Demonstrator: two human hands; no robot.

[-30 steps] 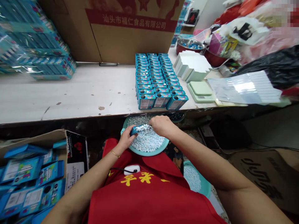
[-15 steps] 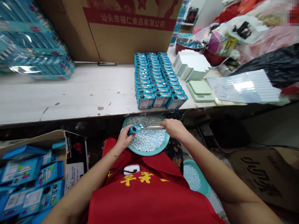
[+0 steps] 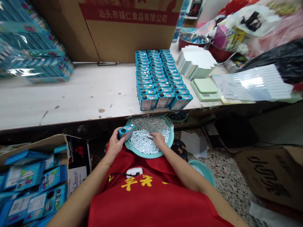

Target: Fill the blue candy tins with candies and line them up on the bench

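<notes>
The person wears a red apron point(image 3: 151, 205), which covers the front of the body and the lap; on it stand yellow characters point(image 3: 138, 182) in thick strokes, and one smaller yellow mark point(image 3: 109, 178) is near its left side; on the lap part there is a small white device point(image 3: 134, 172) with rounded corners, and a thin black cable point(image 3: 119, 173) goes from it in a curve; a thin gold-coloured bracelet point(image 3: 105, 163) is around the left wrist; the left hand point(image 3: 115, 143) and the right hand point(image 3: 158, 139) are bare; at the right knee shows dark cloth point(image 3: 180, 148) with brownish pattern.
</notes>
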